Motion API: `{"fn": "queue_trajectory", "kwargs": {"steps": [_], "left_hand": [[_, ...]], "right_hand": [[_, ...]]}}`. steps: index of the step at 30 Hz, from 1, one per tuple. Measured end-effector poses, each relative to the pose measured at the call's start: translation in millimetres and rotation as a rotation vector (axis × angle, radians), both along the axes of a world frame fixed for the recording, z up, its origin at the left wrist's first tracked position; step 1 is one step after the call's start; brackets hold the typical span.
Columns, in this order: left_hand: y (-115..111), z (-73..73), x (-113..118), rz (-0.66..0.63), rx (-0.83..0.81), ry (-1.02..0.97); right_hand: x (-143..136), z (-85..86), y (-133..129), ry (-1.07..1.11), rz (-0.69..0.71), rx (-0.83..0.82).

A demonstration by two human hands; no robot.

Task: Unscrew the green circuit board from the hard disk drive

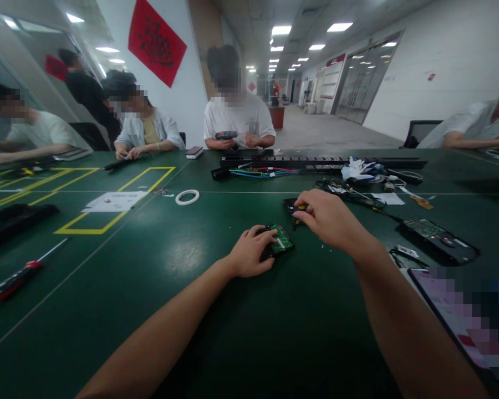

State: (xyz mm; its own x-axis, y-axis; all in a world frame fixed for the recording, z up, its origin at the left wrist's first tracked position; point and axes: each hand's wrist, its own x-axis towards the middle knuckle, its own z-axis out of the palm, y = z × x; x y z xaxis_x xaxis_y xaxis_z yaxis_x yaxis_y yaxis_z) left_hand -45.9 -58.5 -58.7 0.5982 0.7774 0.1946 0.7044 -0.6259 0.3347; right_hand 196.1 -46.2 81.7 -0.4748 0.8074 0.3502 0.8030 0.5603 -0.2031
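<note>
My left hand [251, 252] rests over a hard drive [283, 239] lying on the green table [191, 316]. Its fingers lie across the drive's green circuit board, with the thumb along the near edge. Farther off and to the right, my right hand [322, 213] is closed in a pinch at a small black case [290, 206]. Something small and dark with a bit of yellow shows at those fingertips, too small to name. The case is partly covered by the hand. Several tiny pale bits are scattered on the table below my right wrist.
Another opened drive [438, 239] and a phone [449, 316] lie at right. Cables and white-blue gloves [360, 170] sit beyond my right hand, before long black rails [316, 162]. A tape roll [187, 197] and a red-black screwdriver [20, 277] lie left. Across the table, a person holds a power screwdriver [227, 134].
</note>
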Motion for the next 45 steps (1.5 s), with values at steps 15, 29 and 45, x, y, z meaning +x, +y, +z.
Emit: {"fn": "queue_trajectory", "kwargs": {"steps": [15,29,45], "left_hand": [[5,-4.4,-3,-0.018,-0.012,-0.007],[6,-4.4,-3,-0.029,-0.017,-0.008],[3,-4.7,0,-0.004,0.012,0.000]], "right_hand": [[2,-0.9,-3,-0.010,0.024,0.002],[-3,0.3,-8,-0.093,-0.087,0.036],[-8,-3.5,-7,-0.062,-0.041,0.006]]}}
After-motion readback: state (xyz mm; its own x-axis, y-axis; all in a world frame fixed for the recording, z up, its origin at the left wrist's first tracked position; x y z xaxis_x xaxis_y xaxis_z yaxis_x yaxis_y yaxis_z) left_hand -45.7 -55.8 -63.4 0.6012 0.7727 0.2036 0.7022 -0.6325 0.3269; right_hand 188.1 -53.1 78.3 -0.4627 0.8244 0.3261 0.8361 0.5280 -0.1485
